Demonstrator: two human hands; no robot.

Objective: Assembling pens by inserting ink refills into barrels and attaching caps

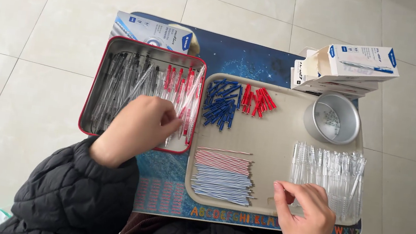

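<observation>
The left hand [138, 127] hides some pens in the red tin [96, 86]; the bowl [332, 118] contents are too small to tell.

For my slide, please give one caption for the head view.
Left hand reaches into red tin of pens; right hand touches clear barrels on beige tray.

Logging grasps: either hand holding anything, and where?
Left hand, in the red tin: hold cannot be told. Right hand pinches something at its fingertips; too small to identify.

A home room used for piecework: a low bench [258, 52] with a child's alphabet mat [166, 196] stands on a pale tiled floor [28, 31], loaded with pen parts [222, 169].
</observation>
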